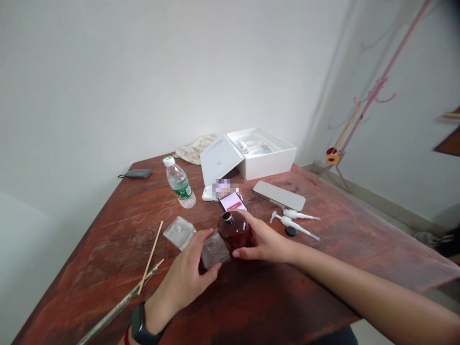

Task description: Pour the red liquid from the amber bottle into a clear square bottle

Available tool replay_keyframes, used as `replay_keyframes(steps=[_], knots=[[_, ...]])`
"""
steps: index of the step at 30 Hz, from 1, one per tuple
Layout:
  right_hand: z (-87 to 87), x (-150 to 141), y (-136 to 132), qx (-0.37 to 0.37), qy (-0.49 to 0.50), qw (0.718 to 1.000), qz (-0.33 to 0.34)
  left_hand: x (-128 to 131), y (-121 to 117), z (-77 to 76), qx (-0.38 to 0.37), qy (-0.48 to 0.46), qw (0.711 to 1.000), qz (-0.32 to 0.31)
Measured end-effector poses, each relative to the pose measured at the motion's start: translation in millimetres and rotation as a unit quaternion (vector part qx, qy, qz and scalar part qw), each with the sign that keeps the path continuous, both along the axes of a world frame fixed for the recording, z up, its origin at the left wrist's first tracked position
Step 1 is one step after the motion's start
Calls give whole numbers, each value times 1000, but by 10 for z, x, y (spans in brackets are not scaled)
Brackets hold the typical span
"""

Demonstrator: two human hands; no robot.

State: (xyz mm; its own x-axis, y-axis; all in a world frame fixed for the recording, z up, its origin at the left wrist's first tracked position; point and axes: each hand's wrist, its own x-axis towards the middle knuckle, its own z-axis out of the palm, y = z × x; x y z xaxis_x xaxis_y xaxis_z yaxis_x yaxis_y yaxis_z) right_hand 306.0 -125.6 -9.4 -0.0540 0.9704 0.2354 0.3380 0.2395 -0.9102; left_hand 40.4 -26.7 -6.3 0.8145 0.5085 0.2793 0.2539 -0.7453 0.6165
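Observation:
My right hand [264, 239] is wrapped round a dark amber bottle [233, 231], whose neck has no cap on it. Just left of the bottle, my left hand [192, 266] grips a clear square container [212, 249] between thumb and fingers. A second clear square container [178, 231] lies behind my left hand, partly covered by it. Two white pump dispensers [293, 225] rest to the right of the bottle, with a small black cap [290, 231] close by. A lit phone [233, 202] lies behind the bottle.
A water bottle [181, 187] stands at the left back, near a dark grey power bank [139, 173]. An open white box [269, 160], a cloth [196, 149] and a grey case [279, 194] are at the back. Wooden chopsticks [151, 256] lie at the left.

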Motion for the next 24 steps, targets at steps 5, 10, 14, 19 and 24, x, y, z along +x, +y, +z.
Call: replay_keyframes(steps=[5, 10, 14, 19, 24], knots=[[18, -6, -1, -1, 2, 1000, 2, -5, 3, -2, -3, 7, 1000, -2], [30, -10, -2, 1, -3, 1000, 2, -1, 11, -8, -8, 14, 1000, -6], [25, -12, 0, 1, -4, 1000, 0, -2, 2, -6, -4, 10, 1000, -7], [25, -5, 1, 4, -7, 1000, 0, -2, -14, 11, -3, 11, 1000, -8], [17, -4, 1, 4, -4, 1000, -1, -5, -11, 17, 1, 8, 1000, -10]])
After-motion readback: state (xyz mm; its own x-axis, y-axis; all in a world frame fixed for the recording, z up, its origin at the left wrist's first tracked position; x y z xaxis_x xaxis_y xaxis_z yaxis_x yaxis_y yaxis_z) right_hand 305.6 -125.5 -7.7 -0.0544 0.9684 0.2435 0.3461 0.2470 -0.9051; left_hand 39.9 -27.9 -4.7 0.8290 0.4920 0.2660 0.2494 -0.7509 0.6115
